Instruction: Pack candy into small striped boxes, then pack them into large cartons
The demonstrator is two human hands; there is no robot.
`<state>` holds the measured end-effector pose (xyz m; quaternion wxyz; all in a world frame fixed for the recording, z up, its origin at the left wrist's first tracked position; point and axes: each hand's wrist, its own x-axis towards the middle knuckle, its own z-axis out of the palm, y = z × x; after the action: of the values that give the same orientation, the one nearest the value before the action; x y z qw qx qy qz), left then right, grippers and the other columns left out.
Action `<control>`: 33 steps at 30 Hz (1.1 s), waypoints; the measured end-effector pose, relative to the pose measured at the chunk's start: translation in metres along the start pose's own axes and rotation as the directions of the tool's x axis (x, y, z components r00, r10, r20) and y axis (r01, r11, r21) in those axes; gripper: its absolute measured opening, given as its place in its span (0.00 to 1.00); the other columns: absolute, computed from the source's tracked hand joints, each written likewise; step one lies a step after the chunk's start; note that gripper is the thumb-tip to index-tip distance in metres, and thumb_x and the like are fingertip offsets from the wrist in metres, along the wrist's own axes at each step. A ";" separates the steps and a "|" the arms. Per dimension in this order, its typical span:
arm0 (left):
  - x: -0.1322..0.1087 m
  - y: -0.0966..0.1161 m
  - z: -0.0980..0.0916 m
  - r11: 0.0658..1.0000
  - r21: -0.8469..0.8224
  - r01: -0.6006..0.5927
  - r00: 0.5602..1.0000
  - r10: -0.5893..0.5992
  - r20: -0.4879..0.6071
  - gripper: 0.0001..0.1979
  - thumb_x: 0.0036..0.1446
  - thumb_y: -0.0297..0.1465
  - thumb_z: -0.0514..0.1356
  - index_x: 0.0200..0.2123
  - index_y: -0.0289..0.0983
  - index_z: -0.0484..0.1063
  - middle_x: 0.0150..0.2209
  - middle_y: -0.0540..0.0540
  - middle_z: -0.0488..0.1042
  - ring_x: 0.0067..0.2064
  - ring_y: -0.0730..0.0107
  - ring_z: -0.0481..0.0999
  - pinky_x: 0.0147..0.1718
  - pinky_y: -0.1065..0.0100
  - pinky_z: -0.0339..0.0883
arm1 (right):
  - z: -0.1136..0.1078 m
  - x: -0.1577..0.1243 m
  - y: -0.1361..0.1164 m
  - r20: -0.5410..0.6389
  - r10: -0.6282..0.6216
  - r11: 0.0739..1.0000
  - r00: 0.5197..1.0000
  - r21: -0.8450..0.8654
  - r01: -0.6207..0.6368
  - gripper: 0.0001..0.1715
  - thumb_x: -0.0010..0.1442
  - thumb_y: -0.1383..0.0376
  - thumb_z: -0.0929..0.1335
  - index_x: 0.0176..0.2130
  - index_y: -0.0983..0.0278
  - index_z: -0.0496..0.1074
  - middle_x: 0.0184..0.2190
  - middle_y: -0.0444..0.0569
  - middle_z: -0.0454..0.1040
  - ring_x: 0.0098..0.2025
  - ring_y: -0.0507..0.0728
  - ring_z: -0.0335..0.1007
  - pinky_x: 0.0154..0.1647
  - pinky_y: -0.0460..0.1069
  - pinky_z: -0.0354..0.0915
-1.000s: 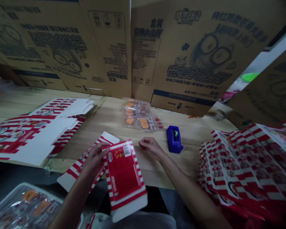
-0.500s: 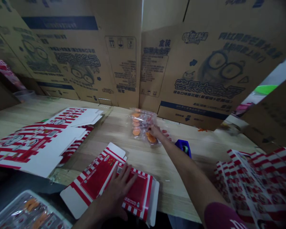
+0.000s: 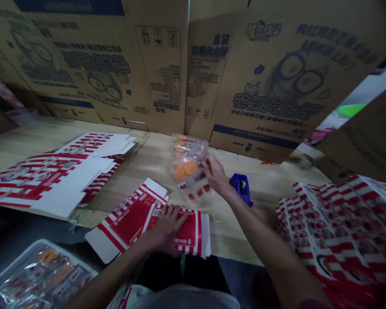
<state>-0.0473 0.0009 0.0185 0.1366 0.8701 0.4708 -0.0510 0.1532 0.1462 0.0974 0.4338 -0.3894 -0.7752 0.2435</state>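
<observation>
Versus half a second back, the right hand (image 3: 214, 174) has picked a clear bag (image 3: 184, 169) off the table (image 3: 148, 161): fingers pinched shut on its edge, bag tilted and blurred, at 12 to 1 o'clock from the red box (image 3: 190, 227). Left hand (image 3: 167, 227) is still laid across that red box, fingers part spread; I can't tell from here whether the thumb grips its edge. A second ago I had that box lifted and tilted toward the camera, right hand loosely curled beside it. Count: two red boxes, the second one (image 3: 128, 223) lying at 9 o'clock partly under the first; one blue tape dispenser (image 3: 241, 189), 2 o'clock; one tray (image 3: 40, 241) of bagged pieces, 8 o'clock; at least one more bag (image 3: 191, 146) beyond the held one; flat striped cartons (image 3: 61, 174), 10 o'clock, at least two; striped pile (image 3: 337, 236), 3 o'clock, too overlapped to count. Writing: brown cardboard (image 3: 254, 68) at 12 reads 盒装 and 芒果大金牙, finer lines blurred; the first red box shows a barcode, digits too small.
</observation>
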 end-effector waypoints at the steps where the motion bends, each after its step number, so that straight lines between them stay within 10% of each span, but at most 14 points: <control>1: 0.000 0.005 -0.002 0.999 0.011 0.032 0.999 -0.031 -0.037 0.65 0.24 0.46 0.71 0.67 0.39 0.47 0.63 0.29 0.55 0.63 0.34 0.53 0.62 0.41 0.39 | -0.008 -0.013 -0.003 -0.057 0.044 0.996 0.997 0.084 -0.039 0.06 0.64 0.63 0.59 0.33 0.60 0.58 0.34 0.46 0.66 0.35 0.54 0.64 0.39 0.49 0.62; 5: -0.003 0.021 -0.003 0.988 0.031 0.154 0.984 -0.151 -0.093 0.60 0.28 0.45 0.69 0.66 0.35 0.51 0.59 0.28 0.59 0.61 0.34 0.55 0.61 0.40 0.36 | -0.045 -0.066 0.001 -0.186 0.278 0.923 0.942 0.322 -0.209 0.10 0.60 0.59 0.64 0.32 0.60 0.59 0.36 0.46 0.69 0.33 0.53 0.68 0.35 0.49 0.67; 10: -0.008 0.029 0.004 0.978 0.034 0.204 0.976 -0.200 -0.087 0.59 0.30 0.42 0.68 0.66 0.33 0.50 0.60 0.27 0.59 0.62 0.34 0.54 0.61 0.41 0.36 | -0.080 -0.117 0.014 -0.382 0.317 0.948 0.868 0.117 -0.295 0.09 0.59 0.58 0.65 0.32 0.60 0.61 0.32 0.46 0.70 0.33 0.54 0.68 0.35 0.49 0.66; 22: -0.004 0.029 0.015 0.959 0.025 0.283 0.936 -0.271 -0.224 0.56 0.34 0.46 0.66 0.66 0.34 0.50 0.60 0.27 0.59 0.63 0.32 0.53 0.61 0.40 0.35 | -0.062 -0.139 0.040 0.165 0.316 0.948 0.934 -0.099 -0.303 0.20 0.61 0.65 0.63 0.50 0.61 0.75 0.44 0.53 0.78 0.46 0.62 0.73 0.49 0.55 0.65; 28: -0.005 0.031 0.017 0.963 0.063 0.262 0.935 -0.237 -0.263 0.57 0.32 0.44 0.67 0.66 0.37 0.50 0.61 0.28 0.57 0.64 0.32 0.51 0.61 0.40 0.32 | -0.052 -0.134 0.023 0.538 0.181 0.983 0.823 -0.119 -0.139 0.23 0.61 0.70 0.61 0.51 0.54 0.74 0.35 0.46 0.75 0.35 0.56 0.70 0.37 0.48 0.63; 33: -0.004 0.030 0.018 0.969 0.081 0.235 0.942 -0.207 -0.266 0.58 0.30 0.44 0.67 0.66 0.37 0.50 0.61 0.29 0.57 0.64 0.34 0.50 0.62 0.40 0.29 | -0.043 -0.129 0.019 0.641 0.204 0.971 0.740 -0.231 -0.067 0.20 0.60 0.67 0.65 0.50 0.49 0.73 0.39 0.45 0.72 0.42 0.57 0.67 0.59 0.63 0.49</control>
<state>-0.0233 -0.0229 0.0081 0.0194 0.8173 0.5756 0.0202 0.2387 0.0541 0.0431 0.0736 -0.3739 -0.8674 0.3201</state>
